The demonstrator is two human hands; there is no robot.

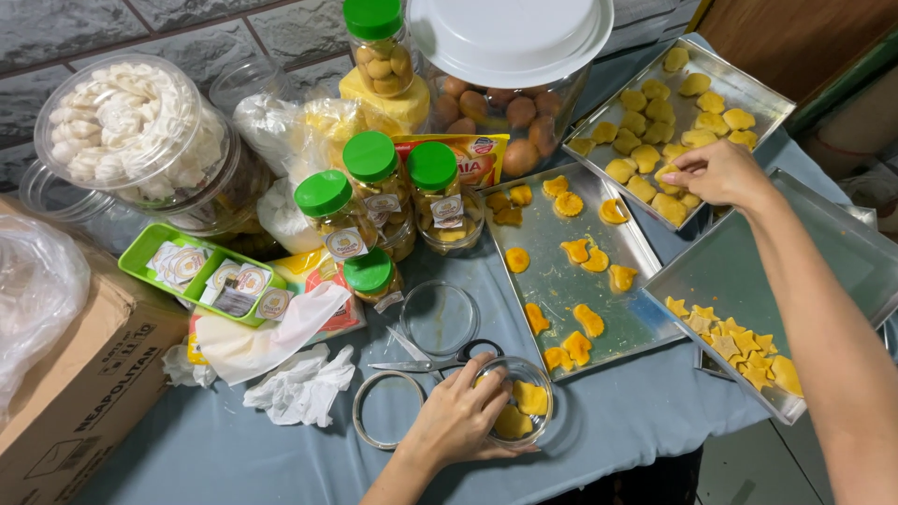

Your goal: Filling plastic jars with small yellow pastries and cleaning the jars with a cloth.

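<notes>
Yellow shaped cookies [522,410] fill the small clear round plastic jar [516,400] near the table's front edge, just below the middle metal tray [552,281]. My left hand [458,416] cups the jar's side, fingers curled against its smooth wall. My right hand [716,173] reaches over the far tray [748,89], fingertips pinched on a pale round cookie [669,178]. Scissors [435,360] and a clear lid [388,409] lie close beside my left hand; bare grey cloth [617,411] stays free to the jar's right.
</notes>
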